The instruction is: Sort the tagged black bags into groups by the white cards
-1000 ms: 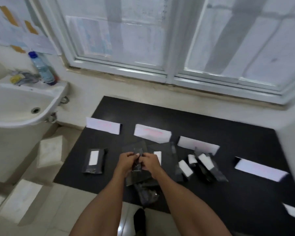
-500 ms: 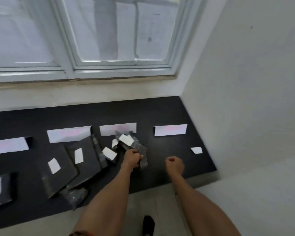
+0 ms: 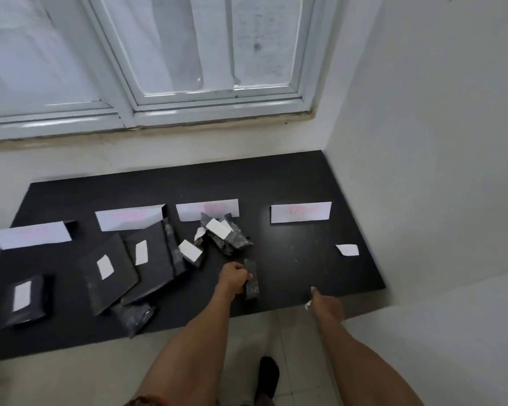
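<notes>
The left hand (image 3: 233, 278) grips a small bag (image 3: 251, 279) from its left side, fingers curled round the near half. The bag is over the near part of the black mat (image 3: 291, 177), just in front of the pile of bags (image 3: 226, 237) below the third card (image 3: 207, 209) and left of the bare patch in front of the fourth card (image 3: 301, 212). Whether it rests on the mat or is slightly lifted cannot be told. The bag's long axis runs near to far, almost straight away from the person. Its far end points toward the gap between the third and fourth cards, and its near end points at the mat's front edge. No white tag shows on the visible face, so the tag is probably underneath or covered by the fingers. The step in hand appears to be assigning this bag to a card. To do it well, turn the bag until the tag can be read and match it to the pink lettering on the cards, which is too blurred to read here. Then lay the bag flat, tag up, directly in front of that card and clear of the neighbouring pile. The right hand (image 3: 327, 304) hovers at the mat's front edge with a white scrap (image 3: 308, 305) at its fingers. Its grip cannot be determined. A loose white slip (image 3: 347, 249) lies well apart to the right.
</notes>
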Tool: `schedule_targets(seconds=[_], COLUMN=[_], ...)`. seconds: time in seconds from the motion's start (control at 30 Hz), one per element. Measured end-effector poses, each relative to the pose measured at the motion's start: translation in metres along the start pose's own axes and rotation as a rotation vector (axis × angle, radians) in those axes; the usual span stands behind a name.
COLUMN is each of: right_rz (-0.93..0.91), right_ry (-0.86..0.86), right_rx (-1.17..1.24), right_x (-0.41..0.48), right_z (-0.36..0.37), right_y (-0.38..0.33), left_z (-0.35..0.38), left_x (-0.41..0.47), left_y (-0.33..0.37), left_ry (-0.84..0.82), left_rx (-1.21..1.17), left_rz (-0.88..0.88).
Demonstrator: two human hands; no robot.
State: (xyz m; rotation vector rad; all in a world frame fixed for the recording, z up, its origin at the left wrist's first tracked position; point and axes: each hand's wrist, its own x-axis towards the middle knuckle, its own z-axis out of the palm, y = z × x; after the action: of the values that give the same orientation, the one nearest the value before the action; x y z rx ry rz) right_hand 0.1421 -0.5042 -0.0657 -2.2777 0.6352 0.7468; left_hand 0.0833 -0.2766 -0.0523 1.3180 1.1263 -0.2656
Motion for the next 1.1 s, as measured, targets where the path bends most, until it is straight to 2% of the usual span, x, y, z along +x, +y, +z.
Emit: schedule_targets(seconds=[0.3,0.43,0.53,0.63,0.73,0.83,1.0,1.1], right_rz=[0.035,-0.075,-0.231,-0.426,-0.464,-0.497,-0.483,-0.501], right_ry=[0.058,0.163,0.206,0.055,-0.187,-0.27,-0.251,-0.214], right_rx=[-0.014,0.12,0.222,0.215,0.211,0.133,-0.012,-0.002], right_x=[-0.015,-0.037,-0.055,-0.061,-0.087,-0.116,-0.149,-0.163], right_z=[0.015,0.018,0.02,0.032,0.044,0.056,0.078,0.088], right_y=[-0.015,-0.033,-0.065,-0.103,-0.141,-0.168,-0.192,-0.201], left_z=[-0.028,-0.047,-0.055,-0.061,-0.076,-0.088,-0.111,-0.123], left_x=[0.022,0.008,-0.002,-0.011,-0.017,-0.021,-0.025,-0.028], left_y=[-0.009,0.002,0.012,0.023,0.03,0.037,0.045,0.051], left_ry=[0.016,0.042,0.031,0.032,0.059,0.112,0.059,-0.013], left_rx=[0.015,-0.017,-0.069,-0.104,-0.088,-0.057,-0.038,-0.065], left_rz=[0.016,0.008,0.016,0.044,0.102,0.204,0.263,0.246])
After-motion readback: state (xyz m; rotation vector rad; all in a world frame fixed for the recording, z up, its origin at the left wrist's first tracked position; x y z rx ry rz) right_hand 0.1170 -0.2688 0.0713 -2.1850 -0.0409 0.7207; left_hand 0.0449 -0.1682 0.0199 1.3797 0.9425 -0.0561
